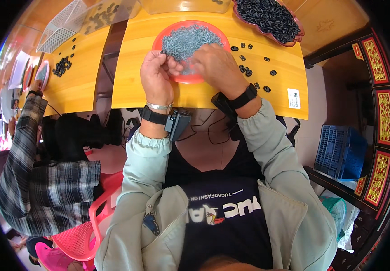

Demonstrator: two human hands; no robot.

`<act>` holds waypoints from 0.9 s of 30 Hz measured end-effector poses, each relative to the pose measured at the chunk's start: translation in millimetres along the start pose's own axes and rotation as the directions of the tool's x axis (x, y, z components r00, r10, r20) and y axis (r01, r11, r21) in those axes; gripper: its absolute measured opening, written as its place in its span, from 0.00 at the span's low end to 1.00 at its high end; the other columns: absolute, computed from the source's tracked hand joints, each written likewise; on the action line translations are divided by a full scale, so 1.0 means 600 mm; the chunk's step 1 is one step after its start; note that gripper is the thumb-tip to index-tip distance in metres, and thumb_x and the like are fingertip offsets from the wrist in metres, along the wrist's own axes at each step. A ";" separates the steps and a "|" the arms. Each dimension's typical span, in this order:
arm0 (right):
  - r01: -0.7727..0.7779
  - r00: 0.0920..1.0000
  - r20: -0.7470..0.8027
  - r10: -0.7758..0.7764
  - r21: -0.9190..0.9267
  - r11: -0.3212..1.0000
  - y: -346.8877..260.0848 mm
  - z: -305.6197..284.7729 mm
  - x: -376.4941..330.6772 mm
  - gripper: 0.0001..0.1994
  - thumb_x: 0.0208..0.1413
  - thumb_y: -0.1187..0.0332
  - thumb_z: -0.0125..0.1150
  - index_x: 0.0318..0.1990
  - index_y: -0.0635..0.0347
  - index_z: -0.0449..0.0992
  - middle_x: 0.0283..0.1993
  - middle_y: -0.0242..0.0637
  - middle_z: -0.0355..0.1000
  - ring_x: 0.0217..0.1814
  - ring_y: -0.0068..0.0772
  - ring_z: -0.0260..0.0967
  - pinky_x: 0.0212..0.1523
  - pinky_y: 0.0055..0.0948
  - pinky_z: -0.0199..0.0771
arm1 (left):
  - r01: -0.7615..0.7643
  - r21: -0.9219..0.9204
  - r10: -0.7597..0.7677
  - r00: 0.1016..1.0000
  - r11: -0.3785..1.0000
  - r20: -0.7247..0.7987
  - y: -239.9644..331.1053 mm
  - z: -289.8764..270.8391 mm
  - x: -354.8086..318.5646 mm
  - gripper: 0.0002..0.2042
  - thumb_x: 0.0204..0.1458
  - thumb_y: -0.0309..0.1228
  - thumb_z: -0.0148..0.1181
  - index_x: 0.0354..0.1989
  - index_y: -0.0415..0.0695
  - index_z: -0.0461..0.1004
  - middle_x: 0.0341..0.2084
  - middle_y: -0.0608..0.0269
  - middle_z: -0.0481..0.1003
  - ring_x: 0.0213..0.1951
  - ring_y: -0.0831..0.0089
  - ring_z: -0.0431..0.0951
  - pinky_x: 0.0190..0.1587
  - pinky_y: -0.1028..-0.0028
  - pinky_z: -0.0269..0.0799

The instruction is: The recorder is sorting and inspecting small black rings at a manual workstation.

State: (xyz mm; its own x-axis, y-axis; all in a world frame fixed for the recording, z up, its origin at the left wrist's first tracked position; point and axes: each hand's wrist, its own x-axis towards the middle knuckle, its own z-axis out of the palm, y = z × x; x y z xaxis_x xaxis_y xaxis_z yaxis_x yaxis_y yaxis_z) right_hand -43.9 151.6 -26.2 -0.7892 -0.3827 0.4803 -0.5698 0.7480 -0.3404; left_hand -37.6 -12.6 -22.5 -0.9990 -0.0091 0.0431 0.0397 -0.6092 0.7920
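Observation:
A round red plate (225, 41) on the yellow wooden table holds a heap of small grey metal pieces (187, 39), thin and hook-like. My left hand (157, 76) is closed at the plate's left edge, with a small black piece (163, 52) pinched at its fingertips. Over the plate's right part, my right hand (217, 65) is closed, its fingertips low at the metal pieces. Whatever it grips is hidden behind the fingers. Loose black oval pieces (248, 72) with holes lie on the table to the right of my right hand.
A red scalloped tray (298, 38) piled with black rings stands at the far right. A clear plastic box (183, 5) is beyond the plate. At the left, a person in a plaid shirt (61, 185) sits at another table (79, 81). A blue crate (335, 151) stands right.

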 end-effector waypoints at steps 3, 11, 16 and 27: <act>0.011 0.998 0.064 -0.015 0.070 0.997 -0.013 -0.011 -0.002 0.06 0.45 0.66 0.55 0.26 0.59 0.73 0.27 0.40 0.66 0.34 0.45 0.64 0.36 0.38 0.65 | -0.003 -0.014 0.003 1.000 1.000 -0.026 0.002 0.003 0.002 0.03 0.51 0.26 0.42 0.29 0.41 0.63 0.18 0.61 0.68 0.19 0.71 0.70 0.24 0.78 0.66; 0.156 0.977 0.149 -0.154 -0.004 0.988 -0.025 -0.040 -0.017 0.07 0.43 0.64 0.60 0.27 0.56 0.74 0.30 0.37 0.65 0.35 0.41 0.61 0.37 0.35 0.63 | 0.006 0.004 -0.006 0.999 1.000 -0.038 0.005 0.004 0.004 0.03 0.51 0.25 0.42 0.29 0.41 0.63 0.18 0.61 0.68 0.20 0.71 0.70 0.24 0.78 0.66; 0.192 0.968 0.160 -0.192 0.016 0.981 -0.027 -0.046 -0.015 0.08 0.41 0.65 0.61 0.27 0.57 0.73 0.30 0.36 0.64 0.36 0.40 0.60 0.37 0.34 0.63 | -0.005 0.006 0.006 0.999 1.000 -0.037 0.002 0.003 0.005 0.03 0.51 0.25 0.42 0.28 0.41 0.63 0.17 0.61 0.68 0.19 0.70 0.70 0.24 0.78 0.66; 0.203 0.959 0.187 -0.215 0.080 0.976 -0.023 -0.044 -0.013 0.04 0.42 0.70 0.57 0.24 0.58 0.70 0.28 0.37 0.66 0.34 0.41 0.64 0.35 0.34 0.66 | 0.006 0.028 -0.005 0.999 1.000 -0.043 0.002 0.006 0.012 0.03 0.51 0.25 0.42 0.28 0.41 0.62 0.17 0.60 0.68 0.20 0.70 0.70 0.24 0.77 0.66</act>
State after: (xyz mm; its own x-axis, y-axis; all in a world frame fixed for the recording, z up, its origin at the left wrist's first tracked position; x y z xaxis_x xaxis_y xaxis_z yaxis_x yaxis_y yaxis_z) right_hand -23.7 158.5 -4.2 -0.6768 -0.6287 0.3829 -0.7348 0.6085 -0.2996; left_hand -44.6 -10.5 -18.8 -0.9991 -0.0406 0.0128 0.0342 -0.5869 0.8089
